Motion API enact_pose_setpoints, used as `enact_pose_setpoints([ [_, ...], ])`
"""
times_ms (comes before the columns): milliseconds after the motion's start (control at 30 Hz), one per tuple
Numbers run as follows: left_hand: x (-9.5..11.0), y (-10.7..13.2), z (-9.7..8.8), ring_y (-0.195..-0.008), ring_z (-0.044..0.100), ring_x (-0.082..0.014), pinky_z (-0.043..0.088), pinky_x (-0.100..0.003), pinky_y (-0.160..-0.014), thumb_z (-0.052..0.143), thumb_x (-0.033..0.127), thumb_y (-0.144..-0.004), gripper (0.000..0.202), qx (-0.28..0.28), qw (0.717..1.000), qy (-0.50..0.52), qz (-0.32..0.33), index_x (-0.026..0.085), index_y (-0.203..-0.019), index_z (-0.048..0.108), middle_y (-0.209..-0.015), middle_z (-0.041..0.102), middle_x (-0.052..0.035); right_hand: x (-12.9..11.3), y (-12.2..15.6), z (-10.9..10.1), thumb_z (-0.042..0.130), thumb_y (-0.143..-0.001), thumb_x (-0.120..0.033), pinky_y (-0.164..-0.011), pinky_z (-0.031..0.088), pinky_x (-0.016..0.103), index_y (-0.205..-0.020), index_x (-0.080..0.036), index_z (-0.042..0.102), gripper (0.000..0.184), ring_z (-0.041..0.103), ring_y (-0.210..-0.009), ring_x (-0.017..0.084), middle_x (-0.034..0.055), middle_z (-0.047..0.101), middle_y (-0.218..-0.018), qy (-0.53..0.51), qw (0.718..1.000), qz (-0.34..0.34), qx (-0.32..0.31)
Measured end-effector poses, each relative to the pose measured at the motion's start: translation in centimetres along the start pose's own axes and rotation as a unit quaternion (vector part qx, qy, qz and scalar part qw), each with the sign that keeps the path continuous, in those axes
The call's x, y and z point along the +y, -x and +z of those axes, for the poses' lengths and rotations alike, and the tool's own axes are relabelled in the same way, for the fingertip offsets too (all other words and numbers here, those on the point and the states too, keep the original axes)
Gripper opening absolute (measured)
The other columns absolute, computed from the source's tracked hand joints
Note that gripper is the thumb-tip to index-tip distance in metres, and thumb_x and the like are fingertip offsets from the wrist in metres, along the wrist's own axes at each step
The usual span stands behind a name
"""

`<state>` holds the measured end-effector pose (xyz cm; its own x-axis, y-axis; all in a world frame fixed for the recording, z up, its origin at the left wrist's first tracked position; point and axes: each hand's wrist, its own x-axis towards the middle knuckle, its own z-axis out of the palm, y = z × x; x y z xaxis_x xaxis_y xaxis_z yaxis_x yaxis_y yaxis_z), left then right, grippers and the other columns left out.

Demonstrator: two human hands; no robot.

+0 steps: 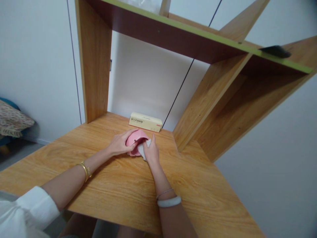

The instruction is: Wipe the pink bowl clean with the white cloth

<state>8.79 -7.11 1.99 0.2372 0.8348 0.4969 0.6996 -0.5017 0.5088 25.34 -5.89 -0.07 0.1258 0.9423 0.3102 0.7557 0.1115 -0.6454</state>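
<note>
A pink bowl-like container [139, 135] is tipped on its side above the desk, its opening turned toward my right hand. My left hand [122, 142] grips it from the left, fingers over the outside and thumb at the rim. In my right hand [151, 152] is a white cloth [142, 150], bunched and pressed at the container's opening. Part of the cloth and some of my right fingers are hidden inside. Whether the container touches the desk I cannot tell.
Behind my hands a long cream box [145, 122] with printed characters lies on the wooden desk [119, 185]. An upright shelf panel [210, 102] stands at the right, another [95, 66] at the left. A dark flat object [276, 51] rests on the upper shelf's edge.
</note>
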Motion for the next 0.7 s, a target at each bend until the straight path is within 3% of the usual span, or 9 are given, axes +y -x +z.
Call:
enact_pose_setpoints([
  [167,-0.2,-0.3,0.5,-0.091,0.063,-0.0268,0.049,-0.041,-0.080,0.052,0.057,-0.074,0.085,0.023,0.997,0.038,-0.063,0.021,-0.143,0.018,-0.115,0.060,-0.0109,0.9,-0.5,1.3,0.043,-0.085,-0.035,-0.082,0.045,0.032,-0.133,-0.015,0.040,0.052,0.059,-0.102,0.023,0.0134,0.062,-0.114,-0.072,0.997,0.011,0.039],
  [233,-0.4,-0.4,0.8,-0.095,0.062,-0.0273,0.049,-0.042,-0.082,0.056,0.058,-0.072,0.093,0.034,0.996,0.064,-0.057,0.019,-0.144,0.012,-0.121,0.056,-0.0137,1.3,-0.7,1.8,0.042,-0.085,-0.034,-0.080,0.046,0.030,-0.127,-0.016,0.047,0.046,0.060,-0.098,0.021,0.0111,0.064,-0.110,-0.106,0.993,0.018,0.057],
  [400,-0.6,-0.4,1.6,-0.122,0.044,-0.0293,0.039,-0.044,-0.099,0.056,0.050,-0.075,0.081,0.031,0.996,0.083,0.008,0.017,-0.141,0.023,-0.137,0.041,-0.0153,1.4,-0.9,2.1,0.040,-0.085,-0.033,-0.075,0.046,0.029,-0.117,-0.018,0.053,0.038,0.063,-0.088,0.019,0.0074,0.067,-0.099,-0.135,0.989,0.022,0.058],
  [567,-1.7,-0.6,1.7,-0.120,0.046,-0.0257,0.036,-0.043,-0.103,0.049,0.034,-0.076,0.066,0.052,0.994,0.093,-0.004,0.014,-0.137,0.031,-0.134,0.046,-0.0126,0.0,-0.5,0.7,0.046,-0.084,-0.038,-0.078,0.045,0.031,-0.131,-0.022,0.042,0.050,0.061,-0.092,0.022,0.0077,0.066,-0.101,-0.020,0.999,0.010,0.043],
  [700,-2.3,-0.8,1.7,-0.119,0.047,-0.0246,0.036,-0.041,-0.103,0.048,0.027,-0.073,0.063,0.058,0.994,0.087,-0.008,0.014,-0.134,0.037,-0.132,0.049,-0.0109,-1.1,-0.4,-0.5,0.047,-0.085,-0.039,-0.078,0.043,0.034,-0.137,-0.023,0.036,0.055,0.062,-0.087,0.025,0.0087,0.066,-0.091,0.067,0.997,-0.012,0.044],
])
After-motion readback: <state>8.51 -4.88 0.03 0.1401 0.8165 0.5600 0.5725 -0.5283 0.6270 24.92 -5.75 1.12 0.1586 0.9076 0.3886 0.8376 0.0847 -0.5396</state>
